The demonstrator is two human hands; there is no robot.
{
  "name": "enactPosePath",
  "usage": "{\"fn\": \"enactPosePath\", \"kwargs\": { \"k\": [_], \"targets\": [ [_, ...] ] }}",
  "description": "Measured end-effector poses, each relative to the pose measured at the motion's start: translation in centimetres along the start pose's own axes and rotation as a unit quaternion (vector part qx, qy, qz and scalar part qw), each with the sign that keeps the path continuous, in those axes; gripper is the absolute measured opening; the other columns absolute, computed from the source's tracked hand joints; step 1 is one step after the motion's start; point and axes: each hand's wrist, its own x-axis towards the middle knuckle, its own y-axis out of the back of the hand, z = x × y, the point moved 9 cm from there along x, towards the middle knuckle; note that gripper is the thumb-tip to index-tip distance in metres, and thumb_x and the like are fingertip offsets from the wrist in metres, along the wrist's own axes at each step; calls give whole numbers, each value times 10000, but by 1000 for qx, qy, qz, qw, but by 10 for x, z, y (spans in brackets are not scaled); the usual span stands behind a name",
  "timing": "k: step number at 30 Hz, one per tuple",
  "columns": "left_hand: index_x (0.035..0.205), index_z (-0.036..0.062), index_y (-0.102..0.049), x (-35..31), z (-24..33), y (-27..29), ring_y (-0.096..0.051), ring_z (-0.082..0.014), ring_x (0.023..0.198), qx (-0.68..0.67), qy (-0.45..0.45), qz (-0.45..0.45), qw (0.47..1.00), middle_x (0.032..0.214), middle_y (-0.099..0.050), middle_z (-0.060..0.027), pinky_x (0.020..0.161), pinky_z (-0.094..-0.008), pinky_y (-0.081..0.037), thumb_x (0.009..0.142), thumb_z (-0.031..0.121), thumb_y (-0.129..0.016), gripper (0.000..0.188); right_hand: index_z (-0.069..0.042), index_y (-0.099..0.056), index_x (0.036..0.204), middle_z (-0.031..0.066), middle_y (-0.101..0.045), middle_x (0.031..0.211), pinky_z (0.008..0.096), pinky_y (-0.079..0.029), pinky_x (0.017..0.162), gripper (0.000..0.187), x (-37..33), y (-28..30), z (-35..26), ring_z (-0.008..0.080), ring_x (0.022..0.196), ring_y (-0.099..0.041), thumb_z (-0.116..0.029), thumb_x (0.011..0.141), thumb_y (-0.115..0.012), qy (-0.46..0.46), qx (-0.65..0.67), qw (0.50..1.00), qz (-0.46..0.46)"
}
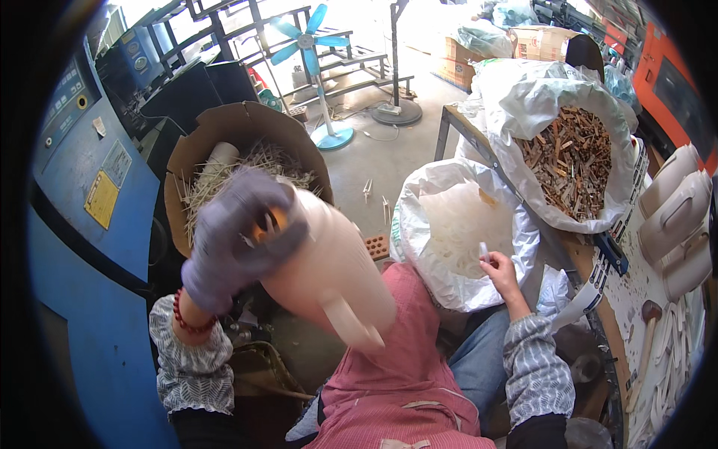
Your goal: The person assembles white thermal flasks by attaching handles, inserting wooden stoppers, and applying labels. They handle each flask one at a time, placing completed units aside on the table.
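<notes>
My left hand, in a grey glove blurred by motion, grips one end of a large pale beige plastic jug. The jug is tilted over my lap, its handle toward me. Something orange shows among the gloved fingers, too blurred to name. In my bare right hand, a small whitish plastic piece is pinched between thumb and fingertips. Below that hand stands a white woven sack, open at the top, holding many translucent plastic scraps.
A cardboard bin of thin pale sprues is at left, beside a blue machine. At right, a sack holds brown strips; several beige jugs and a mallet occupy the bench. A blue fan stands ahead.
</notes>
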Motion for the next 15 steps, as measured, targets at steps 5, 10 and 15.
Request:
{"fn": "enactPosePath", "kwargs": {
  "k": [5, 10, 15],
  "targets": [
    [1167, 78, -554, 12, 10, 13, -661, -209, 832, 236, -145, 134, 952, 1096, -640, -132, 661, -297, -557, 740, 40, -805, 496, 6, -650, 774, 18, -525, 690, 261, -418, 625, 162, -36, 42, -36, 107, 673, -519, -130, 825, -724, 90, -10, 995, 49],
    [1147, 90, -576, 20, 38, 10, -672, -254, 855, 296, -228, 187, 909, 1079, -653, -131, 634, -314, -566, 717, 90, -838, 504, 3, -640, 687, 63, -561, 721, 304, -412, 702, 238, -73, 73, -88, 176, 758, -531, -157, 848, -712, 143, -30, 983, 110],
    [1062, 123, -649, 34, 86, -77, -662, -236, 851, 67, -212, 149, 963, 984, -638, -60, 692, -347, -557, 688, 175, -828, 417, -13, -514, 633, 59, -591, 759, 245, -423, 637, 302, -101, 103, -150, 106, 698, -553, -69, 901, -640, 179, 60, 973, 133]
  ]
}}
